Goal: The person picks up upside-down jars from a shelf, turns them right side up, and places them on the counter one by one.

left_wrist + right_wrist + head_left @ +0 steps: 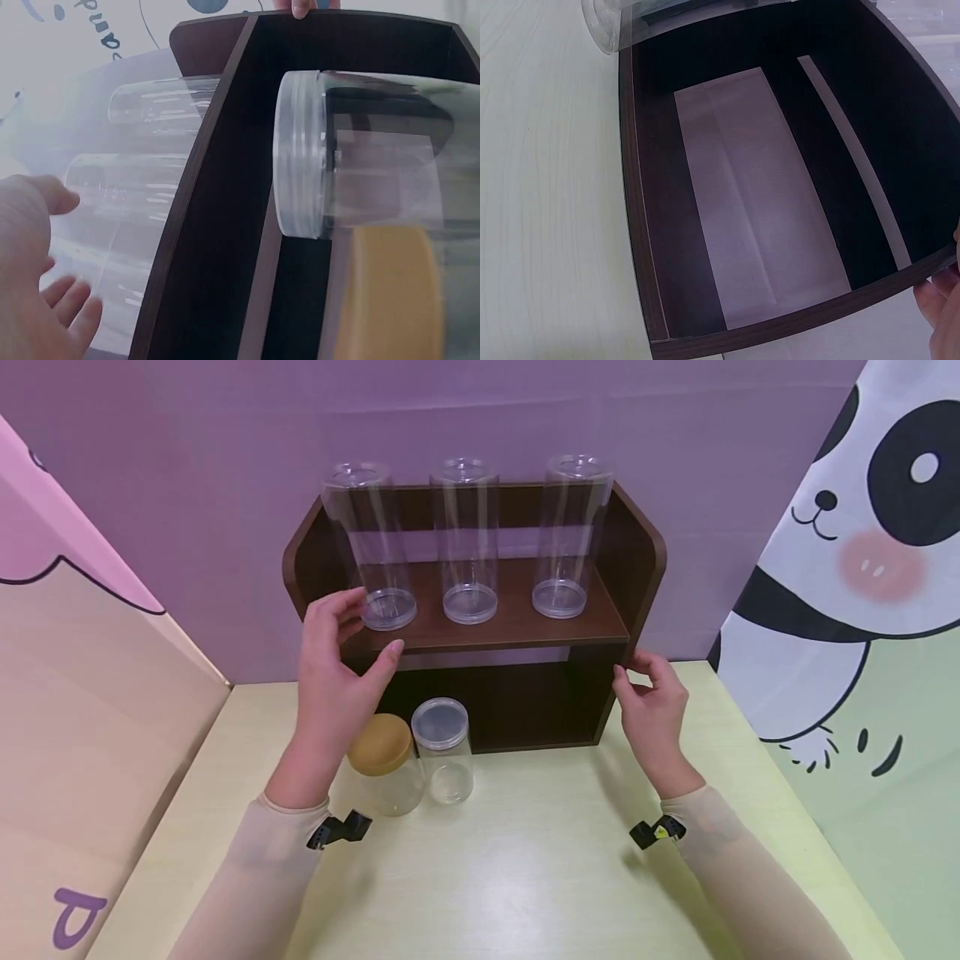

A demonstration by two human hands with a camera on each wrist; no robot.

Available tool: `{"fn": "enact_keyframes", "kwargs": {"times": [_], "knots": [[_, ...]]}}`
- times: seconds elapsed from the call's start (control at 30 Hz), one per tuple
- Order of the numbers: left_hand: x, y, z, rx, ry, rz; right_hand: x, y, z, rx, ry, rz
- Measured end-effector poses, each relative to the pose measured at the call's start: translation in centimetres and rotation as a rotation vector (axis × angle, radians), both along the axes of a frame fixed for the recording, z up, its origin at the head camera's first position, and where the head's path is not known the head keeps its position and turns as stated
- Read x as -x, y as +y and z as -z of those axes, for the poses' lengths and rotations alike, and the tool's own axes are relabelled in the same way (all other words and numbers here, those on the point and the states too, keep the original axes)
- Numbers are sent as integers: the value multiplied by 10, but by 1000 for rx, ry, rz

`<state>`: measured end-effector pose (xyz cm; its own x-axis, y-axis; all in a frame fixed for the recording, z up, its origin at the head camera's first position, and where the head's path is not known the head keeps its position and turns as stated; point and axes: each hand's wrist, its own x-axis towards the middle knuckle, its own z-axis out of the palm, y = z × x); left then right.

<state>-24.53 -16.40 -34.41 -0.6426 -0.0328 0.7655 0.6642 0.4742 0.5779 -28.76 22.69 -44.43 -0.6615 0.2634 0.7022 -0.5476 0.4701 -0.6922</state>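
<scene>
A dark brown wooden shelf (517, 627) stands at the far side of the pale table (525, 860), against the purple wall, and both hands are at its front edges. The left hand (333, 668) is spread wide with straight fingers and thumb at the shelf's left front edge, just beside the leftmost of three tall clear tubes (372, 547) standing in a row on the upper board; whether the fingers touch the tube I cannot tell. The right hand (652, 693) has its fingertips curled against the shelf's right side panel near the front corner, pinching its edge. The middle tube (468, 539) and the right tube (567, 535) stand apart from each other. In front of the shelf's lower opening, near the left wrist, sit a jar with a tan lid (384, 760) and, touching it on the right, a jar with a clear lid (442, 747).
</scene>
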Motion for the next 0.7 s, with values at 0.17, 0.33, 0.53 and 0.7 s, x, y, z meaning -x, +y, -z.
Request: {"fn": "enact_keyframes", "kwargs": {"times": [0.17, 0.33, 0.53, 0.7], "knots": [[13, 5, -6, 25, 63, -105, 0, 0, 2, -14, -3, 5], [32, 9, -9, 51, 102, -165, 0, -1, 1, -4, 0, 5], [45, 11, -14, 82, 59, -220, 0, 0, 3, -9, -5, 0], [49, 12, -20, 84, -124, -250, 0, 1, 2, -12, -3, 0]]}}
